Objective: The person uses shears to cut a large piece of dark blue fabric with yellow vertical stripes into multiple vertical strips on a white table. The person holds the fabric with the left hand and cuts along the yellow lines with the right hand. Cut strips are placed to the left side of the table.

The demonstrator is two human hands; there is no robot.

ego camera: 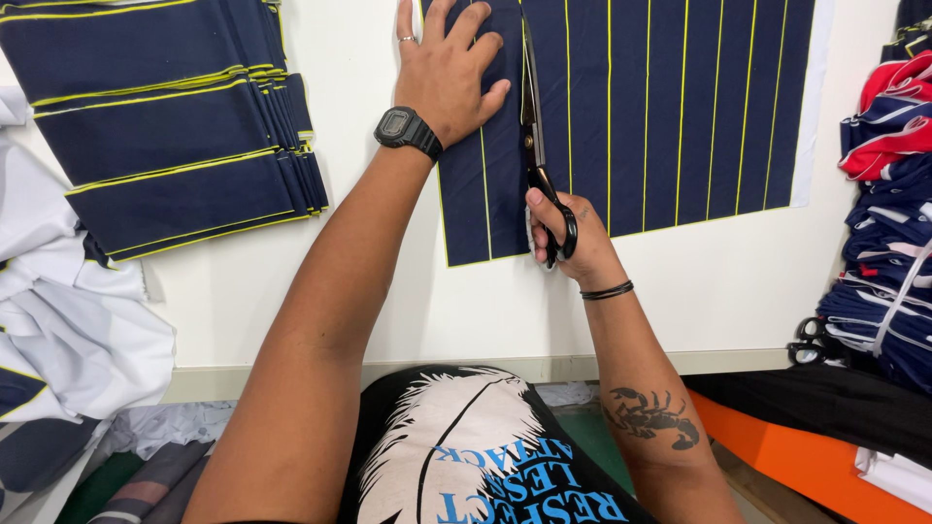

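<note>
A sheet of navy fabric with yellow lines [670, 107] lies flat on the white table [408, 301]. My left hand [447, 68], with a ring and a black wristwatch, presses flat on the narrow left strip of the fabric [476, 204]. My right hand [568, 238] grips the black handles of a pair of scissors [534, 126]. The blades point away from me and lie along a yellow line, in a cut that separates the left strip from the remaining sheet.
A stack of cut navy strips with yellow edges [165, 126] sits at the table's far left. White cloth [68, 330] is heaped at the left edge. Folded navy, red and white fabric [888, 223] is piled at the right, with a second pair of black scissors [811, 342] beside it.
</note>
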